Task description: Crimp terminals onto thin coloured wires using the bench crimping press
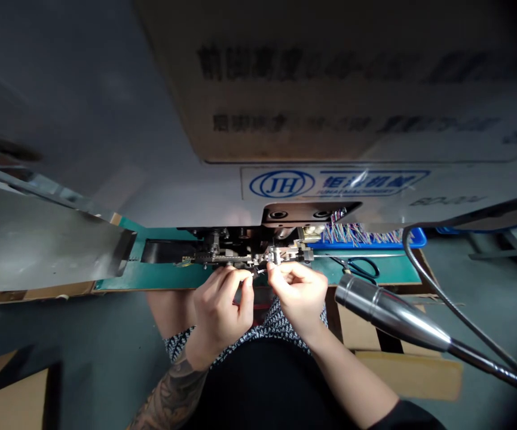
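Observation:
My left hand [223, 301] is closed in a pinch, with thumb and forefinger on a thin wire [262, 272] at the front of the machine. From the other side, my right hand [300, 292] pinches the same thin wire or one lying against it; the fingertips hide which. Both hands are close together, just below the metal crimping head [276, 255] of a large grey machine [119, 149]. A dark spot shows between the fingertips, too small to make out.
A blue tray [415, 239] of multicoloured wires [357, 234] stands behind the green bench [119, 279], right of the crimping head. Dark-handled scissors [366, 267] lie on the bench. A metal gooseneck lamp [388, 310] reaches in from the right. Cardboard [11, 388] is at lower left.

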Action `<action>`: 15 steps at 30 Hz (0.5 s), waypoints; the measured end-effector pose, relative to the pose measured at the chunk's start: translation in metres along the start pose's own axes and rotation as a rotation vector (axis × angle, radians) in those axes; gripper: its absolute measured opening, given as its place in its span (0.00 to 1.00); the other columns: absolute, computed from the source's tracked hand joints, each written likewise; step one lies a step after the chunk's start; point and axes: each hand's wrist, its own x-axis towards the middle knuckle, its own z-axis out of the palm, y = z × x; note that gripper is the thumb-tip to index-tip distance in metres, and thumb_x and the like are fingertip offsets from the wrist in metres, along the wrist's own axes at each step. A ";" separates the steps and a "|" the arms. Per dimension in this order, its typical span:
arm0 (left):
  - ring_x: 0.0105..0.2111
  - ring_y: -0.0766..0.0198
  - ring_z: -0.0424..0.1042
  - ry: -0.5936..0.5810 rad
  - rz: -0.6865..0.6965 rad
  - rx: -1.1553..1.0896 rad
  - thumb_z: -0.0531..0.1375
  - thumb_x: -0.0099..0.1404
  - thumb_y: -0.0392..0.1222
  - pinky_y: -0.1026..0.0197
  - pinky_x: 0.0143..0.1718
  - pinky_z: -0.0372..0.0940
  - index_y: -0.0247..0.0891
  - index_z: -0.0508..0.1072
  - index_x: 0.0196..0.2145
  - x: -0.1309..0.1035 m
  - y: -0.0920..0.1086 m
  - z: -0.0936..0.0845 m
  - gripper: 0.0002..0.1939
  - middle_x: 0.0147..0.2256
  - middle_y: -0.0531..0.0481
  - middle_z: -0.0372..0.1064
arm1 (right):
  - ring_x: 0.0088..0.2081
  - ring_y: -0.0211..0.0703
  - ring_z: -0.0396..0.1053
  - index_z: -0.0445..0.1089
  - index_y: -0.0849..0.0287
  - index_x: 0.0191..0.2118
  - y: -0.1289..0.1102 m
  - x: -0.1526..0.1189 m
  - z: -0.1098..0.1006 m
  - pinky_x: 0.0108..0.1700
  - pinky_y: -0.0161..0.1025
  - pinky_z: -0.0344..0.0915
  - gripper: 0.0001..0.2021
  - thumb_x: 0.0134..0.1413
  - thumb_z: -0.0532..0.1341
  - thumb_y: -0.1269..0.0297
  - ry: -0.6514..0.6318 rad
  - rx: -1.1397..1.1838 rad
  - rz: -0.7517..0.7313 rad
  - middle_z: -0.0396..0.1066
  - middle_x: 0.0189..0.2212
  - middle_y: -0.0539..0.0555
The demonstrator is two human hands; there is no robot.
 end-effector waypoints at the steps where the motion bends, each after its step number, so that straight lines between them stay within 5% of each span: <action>1: 0.35 0.56 0.78 0.005 -0.006 0.006 0.61 0.72 0.30 0.55 0.39 0.72 0.38 0.75 0.39 0.000 0.000 0.000 0.05 0.35 0.46 0.79 | 0.19 0.37 0.58 0.75 0.56 0.25 0.000 0.000 0.001 0.22 0.38 0.61 0.16 0.63 0.71 0.58 0.004 0.012 0.006 0.65 0.17 0.47; 15: 0.35 0.57 0.79 -0.021 -0.082 -0.056 0.60 0.74 0.31 0.57 0.40 0.70 0.38 0.76 0.40 -0.003 -0.002 0.002 0.06 0.34 0.47 0.79 | 0.19 0.36 0.57 0.77 0.59 0.25 0.013 0.001 0.004 0.22 0.36 0.61 0.16 0.62 0.72 0.58 0.033 0.023 -0.071 0.64 0.17 0.46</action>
